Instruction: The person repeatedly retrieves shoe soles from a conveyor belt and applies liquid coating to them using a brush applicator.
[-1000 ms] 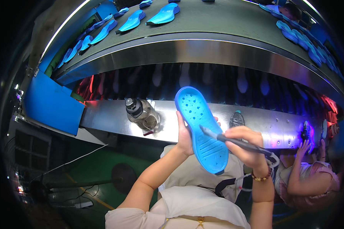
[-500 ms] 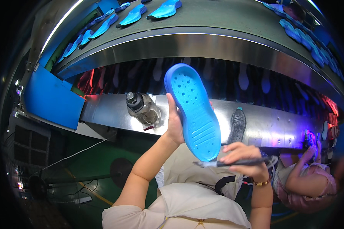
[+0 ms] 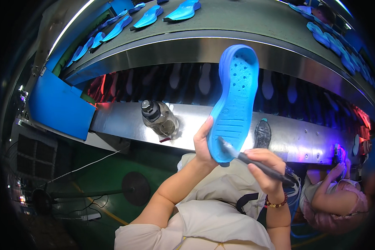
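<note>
A: Where is your blue shoe sole [image 3: 236, 98] sitting?

B: You are holding it up in the air, in front of you and over the table [image 3: 293, 143]. Its long way is running away from you, leaning a little right. The end with the holes is pointing far off, and the end with the ridges is staying near you.

A: And what are your 2 hands doing?

B: Your left hand [image 3: 205, 143] is gripping the left edge by the near end, so it is being the closer 1. Your right hand [image 3: 266, 164] is squeezing a dark brush [image 3: 248, 159], just right of that near end. The brush tip is pointing left and up, over the ridges.

A: Is the tip touching?

B: It is looking that way, but I am not seeing enough to tell.
</note>
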The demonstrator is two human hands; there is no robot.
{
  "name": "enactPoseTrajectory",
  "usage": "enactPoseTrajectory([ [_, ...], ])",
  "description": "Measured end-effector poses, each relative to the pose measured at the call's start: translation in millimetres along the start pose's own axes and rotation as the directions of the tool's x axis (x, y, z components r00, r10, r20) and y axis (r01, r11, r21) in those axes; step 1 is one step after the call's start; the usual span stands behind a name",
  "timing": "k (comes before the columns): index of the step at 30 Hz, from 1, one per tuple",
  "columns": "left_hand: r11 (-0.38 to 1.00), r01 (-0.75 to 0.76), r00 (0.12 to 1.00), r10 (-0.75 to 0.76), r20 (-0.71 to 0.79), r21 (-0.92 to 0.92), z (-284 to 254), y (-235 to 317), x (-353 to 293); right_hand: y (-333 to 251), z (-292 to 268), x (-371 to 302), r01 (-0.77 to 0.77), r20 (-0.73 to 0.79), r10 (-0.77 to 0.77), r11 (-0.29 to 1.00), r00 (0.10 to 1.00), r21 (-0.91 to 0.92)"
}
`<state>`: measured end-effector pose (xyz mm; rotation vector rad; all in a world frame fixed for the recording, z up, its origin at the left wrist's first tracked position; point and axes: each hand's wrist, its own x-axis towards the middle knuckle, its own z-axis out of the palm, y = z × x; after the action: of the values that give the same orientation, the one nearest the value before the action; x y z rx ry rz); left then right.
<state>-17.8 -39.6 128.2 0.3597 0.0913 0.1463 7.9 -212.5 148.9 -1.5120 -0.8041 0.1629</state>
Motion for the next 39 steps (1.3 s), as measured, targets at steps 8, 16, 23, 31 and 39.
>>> enactPoseTrajectory([
  [8,0.994,0.098,0.983,-0.088,0.163,-0.054,-4,12,11,-10,-25,25,0.159,0.128,-0.143,0.979,0.981,-0.124],
  [16,0.984,0.176,0.972,-0.171,0.162,-0.018,9,21,16,-15,-8,24,0.293,0.333,-0.254,0.953,0.908,-0.072],
  [23,0.857,0.513,0.858,-0.513,-0.008,0.050,6,31,17,-7,-36,28,0.277,0.402,-0.188,0.945,0.896,-0.176],
  [31,0.547,0.715,0.678,-0.693,-0.243,0.435,12,39,15,-11,-47,34,0.123,0.585,-0.004,0.979,0.811,-0.165],
  [39,0.405,0.677,0.675,-0.676,-0.297,0.615,14,44,8,0,-70,41,0.149,0.684,0.012,0.973,0.729,-0.176],
])
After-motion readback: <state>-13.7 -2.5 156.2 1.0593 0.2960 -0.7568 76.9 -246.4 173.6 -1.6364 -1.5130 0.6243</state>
